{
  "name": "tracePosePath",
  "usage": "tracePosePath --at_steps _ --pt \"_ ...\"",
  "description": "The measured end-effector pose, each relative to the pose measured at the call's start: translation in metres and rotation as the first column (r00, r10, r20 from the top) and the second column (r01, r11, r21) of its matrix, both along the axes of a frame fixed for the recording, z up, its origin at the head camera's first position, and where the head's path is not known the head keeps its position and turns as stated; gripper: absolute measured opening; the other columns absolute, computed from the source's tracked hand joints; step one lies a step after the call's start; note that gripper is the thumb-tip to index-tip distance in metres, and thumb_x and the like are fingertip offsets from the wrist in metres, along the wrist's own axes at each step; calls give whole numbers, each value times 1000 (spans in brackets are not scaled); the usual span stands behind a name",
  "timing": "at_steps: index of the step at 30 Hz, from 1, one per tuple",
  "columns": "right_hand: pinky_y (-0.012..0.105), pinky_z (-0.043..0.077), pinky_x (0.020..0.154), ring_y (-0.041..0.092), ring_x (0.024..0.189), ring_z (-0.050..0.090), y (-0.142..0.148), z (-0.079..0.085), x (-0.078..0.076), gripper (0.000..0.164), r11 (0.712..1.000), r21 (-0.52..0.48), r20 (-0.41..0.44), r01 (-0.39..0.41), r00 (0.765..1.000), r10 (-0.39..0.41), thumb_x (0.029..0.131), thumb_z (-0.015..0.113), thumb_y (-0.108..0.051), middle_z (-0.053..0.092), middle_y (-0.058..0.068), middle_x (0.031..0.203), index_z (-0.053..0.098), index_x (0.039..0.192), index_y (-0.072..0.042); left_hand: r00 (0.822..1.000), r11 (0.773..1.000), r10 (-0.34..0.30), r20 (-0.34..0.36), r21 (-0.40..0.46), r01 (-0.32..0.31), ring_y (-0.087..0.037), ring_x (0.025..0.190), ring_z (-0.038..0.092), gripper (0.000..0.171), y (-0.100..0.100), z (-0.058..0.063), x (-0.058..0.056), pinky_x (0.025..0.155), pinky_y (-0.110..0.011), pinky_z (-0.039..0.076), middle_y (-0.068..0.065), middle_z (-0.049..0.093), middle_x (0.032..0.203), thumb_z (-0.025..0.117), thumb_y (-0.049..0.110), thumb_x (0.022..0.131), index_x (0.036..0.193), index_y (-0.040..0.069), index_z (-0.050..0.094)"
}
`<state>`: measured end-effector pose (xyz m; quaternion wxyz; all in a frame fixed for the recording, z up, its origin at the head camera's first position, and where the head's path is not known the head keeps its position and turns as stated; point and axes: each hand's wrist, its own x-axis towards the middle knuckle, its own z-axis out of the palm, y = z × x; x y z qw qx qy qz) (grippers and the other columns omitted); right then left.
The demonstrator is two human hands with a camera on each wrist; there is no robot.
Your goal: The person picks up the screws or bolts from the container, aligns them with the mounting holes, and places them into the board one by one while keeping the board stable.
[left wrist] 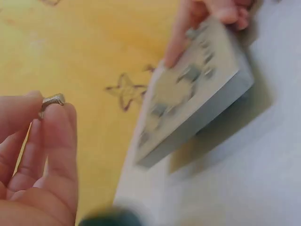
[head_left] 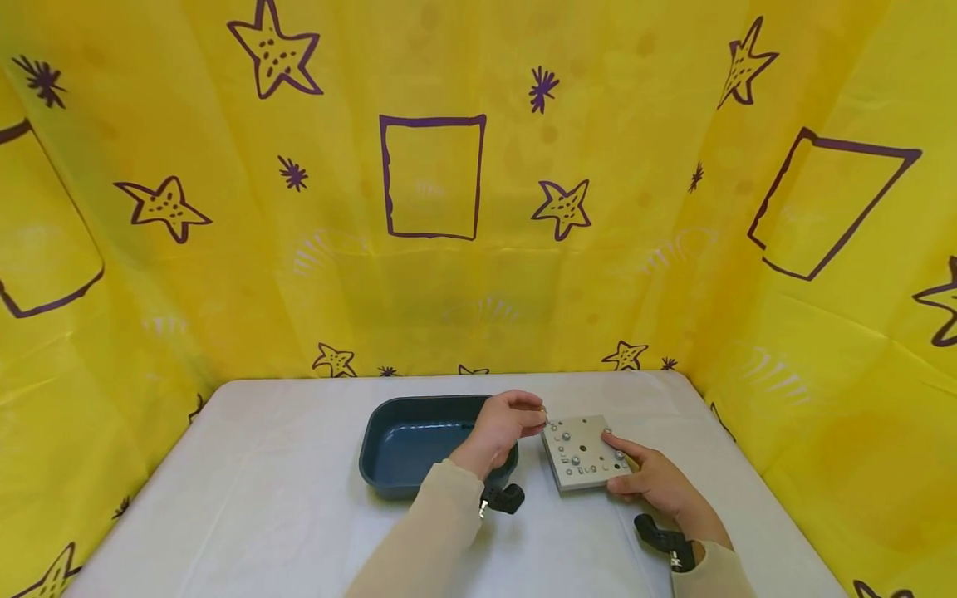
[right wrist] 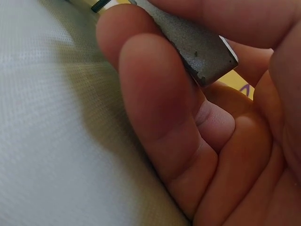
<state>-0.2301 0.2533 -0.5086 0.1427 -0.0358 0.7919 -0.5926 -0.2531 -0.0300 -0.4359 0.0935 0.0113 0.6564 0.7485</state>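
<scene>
Between the thumb and fingertips of my left hand [head_left: 499, 428] a small metal screw [left wrist: 54, 100] is pinched, its threaded end showing in the left wrist view. That hand is over the right rim of a dark blue tray [head_left: 364, 453], close to the upper left corner of a square metal plate [head_left: 596, 436]. Several bolts and small holes cover the plate's upper face. My right hand [head_left: 661, 482] grips the plate by its right side, fingers over the edge. The right wrist view shows curled fingers under the plate's corner [right wrist: 200, 54] and a dark threaded end [right wrist: 100, 5] beyond them.
A white cloth covers the table [head_left: 247, 482]. Yellow curtains [head_left: 434, 307] with drawn stars and frames stand behind it and at both sides. Black camera mounts [head_left: 504, 498] sit at both wrists, close to the tray and plate.
</scene>
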Motion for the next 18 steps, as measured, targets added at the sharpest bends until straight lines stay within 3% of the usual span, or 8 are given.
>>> tracePosePath --at_steps 6,12,18 --pt "33 53 66 28 87 59 0 0 0 87 999 49 -21 18 1000 -17 72 89 -19 46 20 136 49 149 -19 997 989 9 -70 -146 -19 -21 73 65 18 37 -8 1 65 -29 56 -3 67 88 74 -4 85 99 6 70" --pt "33 53 67 28 88 59 -1 2 0 86 998 56 -22 21 1000 -20 72 89 -20 47 19 132 50 149 -19 991 955 29 -129 -288 -65 -19 65 59 19 56 -21 -2 56 -28 52 3 65 82 74 -5 83 98 7 70" --pt "32 53 64 27 80 59 0 4 1 85 999 36 -43 -14 999 15 75 87 -17 44 22 135 47 150 -16 982 910 -4 -189 -409 -75 -11 71 58 21 65 -27 -1 62 -26 49 7 65 80 73 -5 81 99 6 71"
